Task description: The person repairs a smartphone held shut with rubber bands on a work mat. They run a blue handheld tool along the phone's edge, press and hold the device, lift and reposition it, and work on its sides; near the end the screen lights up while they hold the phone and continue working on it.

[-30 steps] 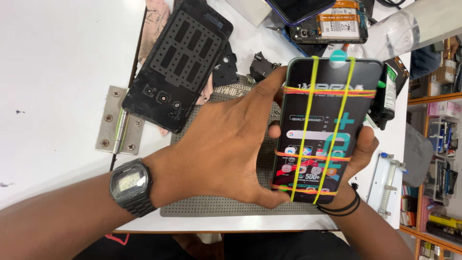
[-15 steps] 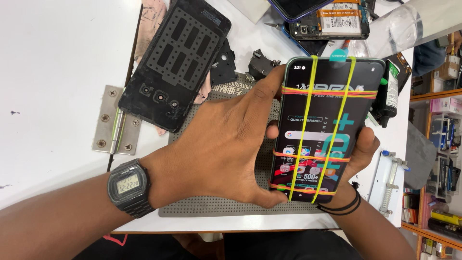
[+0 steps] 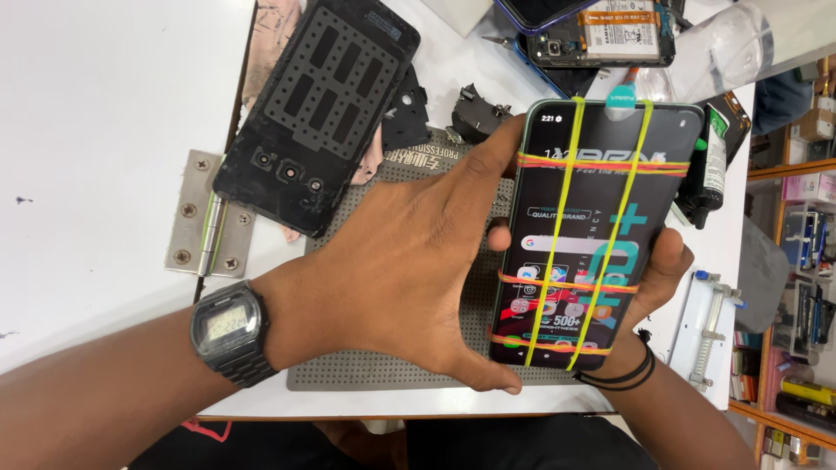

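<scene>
Nearest, a dark digital watch (image 3: 228, 332) on the left wrist. Just beyond, the left hand (image 3: 401, 270) spread wide over a grey dotted mat (image 3: 383, 370), grip clenched on the left edge of a phone (image 3: 592, 235), thumb at the lower corner and forefinger stretched up to the top corner. Under the phone, the right hand (image 3: 653, 278) cupping it from behind, grip grasping its right edge and back, black bands (image 3: 618, 374) on that wrist. Phone held above the mat, screen up and lit, bound by yellow rubber bands (image 3: 557, 226) running lengthwise and orange ones crossing them. To the right, a white clamp tool (image 3: 710, 335) lying on the table (image 3: 87, 104). To the left, a metal hinge (image 3: 200, 226) flat on the table. Farther back, a black phone back cover (image 3: 318, 109) lying tilted, touching the hinge's corner. Beside it, small black parts (image 3: 475, 109). Farthest, an opened phone with its battery showing (image 3: 610, 30) and a clear plastic bag (image 3: 718, 43).
</scene>
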